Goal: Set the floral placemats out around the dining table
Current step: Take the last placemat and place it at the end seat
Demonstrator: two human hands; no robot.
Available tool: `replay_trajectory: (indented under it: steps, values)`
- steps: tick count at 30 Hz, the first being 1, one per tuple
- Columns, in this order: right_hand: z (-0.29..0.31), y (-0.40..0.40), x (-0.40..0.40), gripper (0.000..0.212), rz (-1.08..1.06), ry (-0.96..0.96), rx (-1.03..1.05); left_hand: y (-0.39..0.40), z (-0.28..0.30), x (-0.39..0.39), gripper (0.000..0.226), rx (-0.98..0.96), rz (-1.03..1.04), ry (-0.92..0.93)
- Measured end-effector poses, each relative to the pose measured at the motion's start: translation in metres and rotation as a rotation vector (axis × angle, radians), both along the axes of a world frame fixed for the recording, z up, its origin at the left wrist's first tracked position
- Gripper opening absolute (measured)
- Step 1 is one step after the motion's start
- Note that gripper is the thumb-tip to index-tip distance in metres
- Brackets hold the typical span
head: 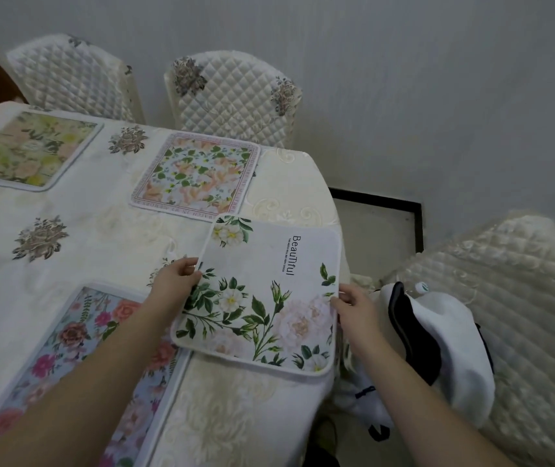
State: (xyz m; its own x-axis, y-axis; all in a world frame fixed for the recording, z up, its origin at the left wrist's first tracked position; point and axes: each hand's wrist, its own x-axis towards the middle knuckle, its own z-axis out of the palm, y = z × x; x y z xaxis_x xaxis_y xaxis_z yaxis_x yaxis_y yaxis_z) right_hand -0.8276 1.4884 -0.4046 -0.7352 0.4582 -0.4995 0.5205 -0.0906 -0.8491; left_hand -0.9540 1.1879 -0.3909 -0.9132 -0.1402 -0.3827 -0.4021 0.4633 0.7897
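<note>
White-edged placemat [262, 298] printed with pale roses is pinched at its left edge by the left hand [176, 279] and at its right edge by the right hand [353, 306], right of centre in the frame, over the dining table [101, 230] corner. Its lower-left corner overlaps a blue floral placemat [77, 358]; a peach-bordered placemat [195, 173] lies above.

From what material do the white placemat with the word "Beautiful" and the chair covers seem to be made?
The white placemat, held by the left hand and right hand, looks like soft printed fabric: matte surface, stitched white rim, slightly fuzzy edge. The exact fibre cannot be told. The chair covers look like quilted satin-like cloth: diamond stitching, padded squares, a soft sheen.
</note>
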Motion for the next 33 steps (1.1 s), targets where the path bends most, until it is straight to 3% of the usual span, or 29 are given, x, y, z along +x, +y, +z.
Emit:
replay_trajectory:
  steps: [6, 18, 24, 33]
  values:
    - [-0.018, 0.002, -0.005, 0.02, 0.137, -0.079, 0.256, -0.001, -0.015, 0.002, 0.032, -0.123, -0.053, -0.001]
    - [-0.026, -0.003, -0.002, 0.009, 0.239, -0.059, 0.474, -0.006, -0.027, 0.0, 0.032, -0.211, -0.053, 0.07]
    - [-0.033, -0.003, 0.0, 0.027, 0.2, -0.077, 0.437, -0.006, -0.031, 0.005, 0.032, -0.247, -0.061, 0.111]
    - [-0.037, -0.005, 0.002, 0.023, 0.188, -0.104, 0.448, -0.007, -0.033, 0.01, 0.036, -0.283, -0.099, 0.117]
